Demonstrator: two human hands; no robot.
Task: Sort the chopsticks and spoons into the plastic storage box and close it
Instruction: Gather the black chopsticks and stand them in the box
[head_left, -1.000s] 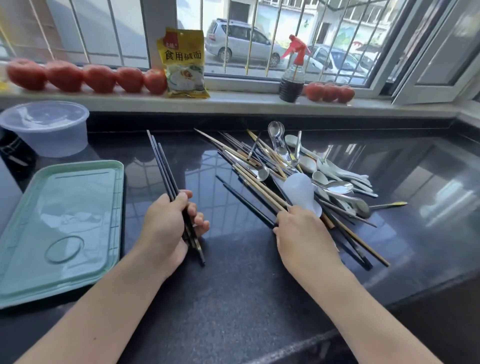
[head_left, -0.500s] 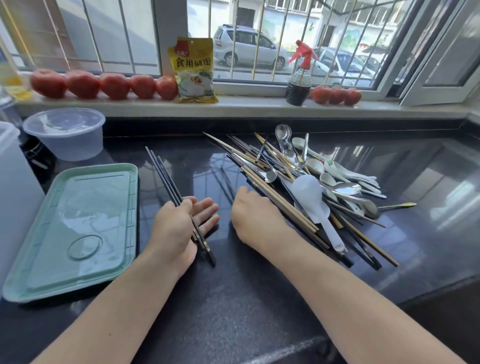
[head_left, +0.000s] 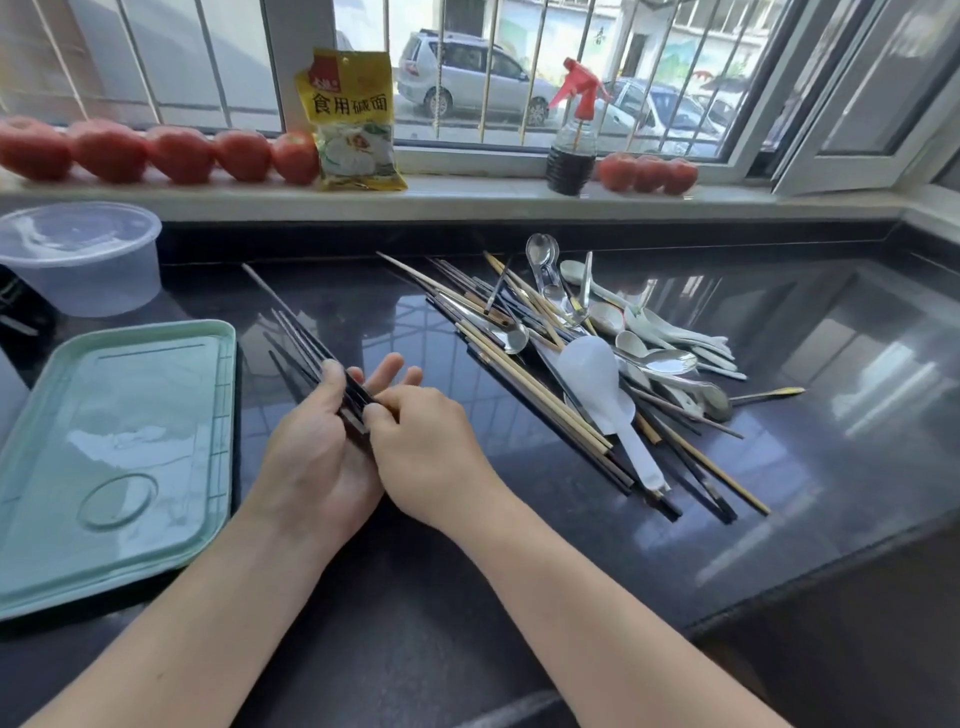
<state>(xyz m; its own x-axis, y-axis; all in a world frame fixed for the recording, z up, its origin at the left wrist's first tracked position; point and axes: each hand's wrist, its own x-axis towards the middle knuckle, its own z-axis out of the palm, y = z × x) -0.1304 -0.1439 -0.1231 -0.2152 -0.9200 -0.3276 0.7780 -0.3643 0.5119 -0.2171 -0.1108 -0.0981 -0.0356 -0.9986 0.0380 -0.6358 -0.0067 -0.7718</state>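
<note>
My left hand (head_left: 311, 457) cradles a bundle of black chopsticks (head_left: 301, 343), thumb over them and fingers spread underneath. My right hand (head_left: 426, 447) meets it, its fingertips pinching the same bundle near the lower ends. To the right lies a jumbled pile of wooden and black chopsticks (head_left: 524, 384) mixed with metal and white spoons (head_left: 660, 353) and a white rice scoop (head_left: 597, 379). The green lid of the plastic storage box (head_left: 104, 457) lies flat on the left.
A clear round tub with lid (head_left: 78, 254) stands at the back left. Tomatoes (head_left: 176, 153), a yellow packet (head_left: 353, 119) and a red-topped spray bottle (head_left: 571, 140) line the windowsill. The dark counter's front edge (head_left: 779, 597) drops off at the right.
My right hand left the mixed pile and moved left to my left hand. It now pinches the black chopsticks that my left hand has lifted off the counter.
</note>
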